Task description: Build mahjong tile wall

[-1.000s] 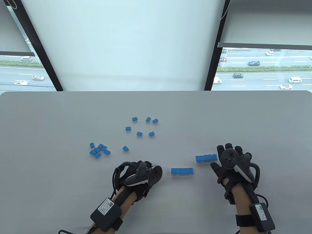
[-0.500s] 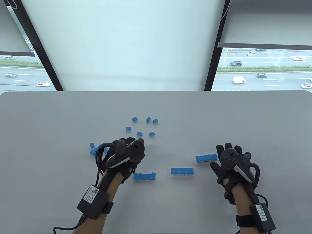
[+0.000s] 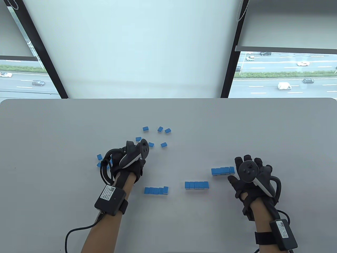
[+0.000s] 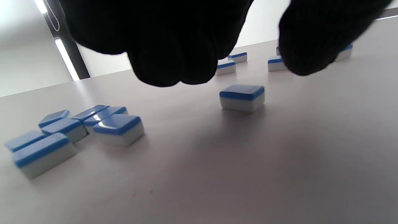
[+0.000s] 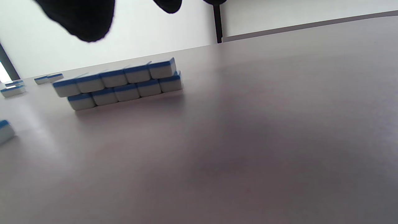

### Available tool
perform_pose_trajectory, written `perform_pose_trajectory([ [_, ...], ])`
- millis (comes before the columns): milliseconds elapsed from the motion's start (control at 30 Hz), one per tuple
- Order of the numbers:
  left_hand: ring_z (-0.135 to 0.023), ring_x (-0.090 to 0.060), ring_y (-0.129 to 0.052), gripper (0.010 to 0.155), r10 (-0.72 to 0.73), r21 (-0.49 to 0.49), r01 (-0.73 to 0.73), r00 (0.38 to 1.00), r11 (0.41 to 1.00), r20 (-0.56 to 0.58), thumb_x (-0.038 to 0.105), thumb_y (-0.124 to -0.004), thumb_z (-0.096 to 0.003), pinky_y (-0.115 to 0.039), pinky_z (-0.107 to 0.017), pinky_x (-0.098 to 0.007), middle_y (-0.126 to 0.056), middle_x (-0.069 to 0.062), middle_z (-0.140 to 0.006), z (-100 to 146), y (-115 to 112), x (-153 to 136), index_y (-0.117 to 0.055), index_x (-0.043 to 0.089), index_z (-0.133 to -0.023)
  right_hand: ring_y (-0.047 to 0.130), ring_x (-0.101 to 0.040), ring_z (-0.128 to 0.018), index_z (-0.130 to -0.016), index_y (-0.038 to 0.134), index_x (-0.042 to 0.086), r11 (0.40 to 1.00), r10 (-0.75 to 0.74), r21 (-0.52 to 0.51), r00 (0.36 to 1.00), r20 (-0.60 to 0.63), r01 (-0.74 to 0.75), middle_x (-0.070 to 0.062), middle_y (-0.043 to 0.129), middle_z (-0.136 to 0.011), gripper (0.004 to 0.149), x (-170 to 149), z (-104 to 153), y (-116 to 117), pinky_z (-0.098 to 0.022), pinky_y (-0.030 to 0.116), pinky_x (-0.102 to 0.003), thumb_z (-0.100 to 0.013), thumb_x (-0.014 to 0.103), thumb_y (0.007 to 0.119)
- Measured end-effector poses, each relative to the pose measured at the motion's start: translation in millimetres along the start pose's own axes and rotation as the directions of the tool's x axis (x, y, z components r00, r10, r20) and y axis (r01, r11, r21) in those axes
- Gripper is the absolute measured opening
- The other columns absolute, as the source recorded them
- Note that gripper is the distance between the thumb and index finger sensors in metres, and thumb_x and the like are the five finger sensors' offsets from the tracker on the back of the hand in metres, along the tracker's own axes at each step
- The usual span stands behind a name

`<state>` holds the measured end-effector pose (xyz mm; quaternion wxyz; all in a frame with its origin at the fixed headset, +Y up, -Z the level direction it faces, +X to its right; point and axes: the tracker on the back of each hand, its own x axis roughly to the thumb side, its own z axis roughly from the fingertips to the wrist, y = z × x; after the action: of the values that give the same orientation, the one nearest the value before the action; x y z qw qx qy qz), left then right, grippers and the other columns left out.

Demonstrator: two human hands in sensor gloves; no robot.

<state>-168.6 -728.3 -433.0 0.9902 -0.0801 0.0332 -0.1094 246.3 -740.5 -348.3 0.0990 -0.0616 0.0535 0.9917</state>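
Note:
Blue-topped white mahjong tiles lie on the grey table (image 3: 52, 126). Three short rows stand near me: a left row (image 3: 156, 190), a middle row (image 3: 196, 185) and a right row (image 3: 222, 170). The right wrist view shows that right row as a two-layer wall (image 5: 121, 84). My right hand (image 3: 248, 168) rests flat and spread just right of it, fingertips (image 5: 87, 25) off the tiles. My left hand (image 3: 131, 155) hovers over a single loose tile (image 4: 242, 97), its fingers (image 4: 174, 62) and thumb above it, holding nothing.
A cluster of loose tiles (image 3: 99, 157) lies just left of my left hand, also seen in the left wrist view (image 4: 118, 127). Several more loose tiles (image 3: 160, 129) are scattered beyond it toward the table's middle. A window stands behind the far edge.
My left hand has left the near left row, uncovering it, and moved up and left to hover over the single loose tile. The right hand has not moved.

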Motion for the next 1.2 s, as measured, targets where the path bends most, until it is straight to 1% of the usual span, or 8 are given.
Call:
perform_pose_trajectory([
  [167,-0.071,-0.025,-0.095,0.066,-0.034,-0.03,0.034,0.999,0.999,0.002,0.058,-0.081,-0.0415,-0.077,-0.059,-0.054,-0.09,0.002,-0.087,-4,-15,5,-0.073,0.025,-0.099,0.017,-0.042,-0.1,-0.105,0.035,0.033,1.0,0.005,-0.002,1.0,-0.001,-0.005,-0.001,0.023,-0.114,0.078,0,0,0,-0.064,0.012,-0.065,-0.041,0.06,0.071],
  [300,-0.067,-0.024,-0.096,0.059,-0.014,0.006,0.014,1.0,1.0,0.004,0.054,-0.081,-0.042,-0.078,-0.057,-0.053,-0.091,0.003,-0.082,-4,-17,4,-0.076,0.026,-0.094,0.018,-0.042,-0.1,-0.105,0.035,0.033,1.0,0.005,0.0,1.0,-0.002,-0.005,-0.001,0.023,-0.114,0.078,0,0,0,-0.064,0.012,-0.065,-0.041,0.06,0.071],
  [600,-0.065,-0.024,-0.096,0.06,0.143,-0.035,-0.142,0.989,0.989,0.043,0.047,-0.086,-0.04,-0.078,-0.057,-0.054,-0.09,0.0,-0.082,2,-21,-6,-0.075,0.021,-0.093,0.018,-0.042,-0.1,-0.105,0.035,0.033,1.0,0.01,0.005,1.0,0.004,-0.01,-0.001,0.023,-0.114,0.078,1,0,1,-0.064,0.012,-0.065,-0.041,0.06,0.071],
  [700,-0.066,-0.024,-0.095,0.06,0.194,-0.059,-0.189,0.978,0.98,0.081,0.045,-0.086,-0.0406,-0.077,-0.057,-0.055,-0.089,0.0,-0.083,12,-15,-7,-0.074,0.021,-0.094,0.018,-0.042,-0.1,-0.105,0.035,0.033,1.0,0.01,0.004,1.0,0.007,-0.01,-0.001,0.023,-0.114,0.078,2,-1,1,-0.064,0.012,-0.065,-0.041,0.06,0.071],
  [900,-0.069,-0.023,-0.093,0.061,0.285,0.039,-0.3,0.935,0.953,0.213,0.044,-0.086,-0.0409,-0.076,-0.059,-0.055,-0.086,0.0,-0.084,48,21,4,-0.071,0.021,-0.096,0.017,-0.042,-0.1,-0.105,0.035,0.033,1.0,-0.005,0.002,1.0,0.009,0.005,-0.001,0.022,-0.114,0.078,2,-1,0,-0.064,0.012,-0.065,-0.041,0.06,0.07],
  [1033,-0.068,-0.023,-0.094,0.061,0.246,0.11,-0.296,0.911,0.949,0.33,0.043,-0.087,-0.0407,-0.077,-0.059,-0.055,-0.087,0.0,-0.084,77,39,12,-0.073,0.02,-0.095,0.017,-0.042,-0.1,-0.105,0.035,0.033,1.0,-0.01,0.002,1.0,0.011,0.01,-0.001,0.022,-0.114,0.078,2,-1,0,-0.064,0.012,-0.065,-0.041,0.06,0.07],
  [1133,-0.068,-0.023,-0.096,0.061,0.233,0.148,-0.314,0.886,0.938,0.401,0.042,-0.089,-0.0399,-0.078,-0.058,-0.055,-0.09,-0.001,-0.084,94,43,16,-0.075,0.019,-0.095,0.017,-0.042,-0.1,-0.105,0.035,0.034,1.0,-0.009,-0.001,1.0,0.016,0.009,-0.001,0.022,-0.114,0.078,3,0,-1,-0.064,0.012,-0.065,-0.041,0.06,0.07],
  [1200,-0.068,-0.023,-0.096,0.061,0.238,0.153,-0.333,0.866,0.93,0.44,0.041,-0.089,-0.0399,-0.079,-0.058,-0.055,-0.09,0.0,-0.084,105,39,19,-0.075,0.02,-0.095,0.017,-0.042,-0.1,-0.105,0.035,0.034,1.0,-0.005,0.0,1.0,0.018,0.005,-0.001,0.022,-0.114,0.078,4,-1,0,-0.064,0.012,-0.065,-0.041,0.06,0.07],
])
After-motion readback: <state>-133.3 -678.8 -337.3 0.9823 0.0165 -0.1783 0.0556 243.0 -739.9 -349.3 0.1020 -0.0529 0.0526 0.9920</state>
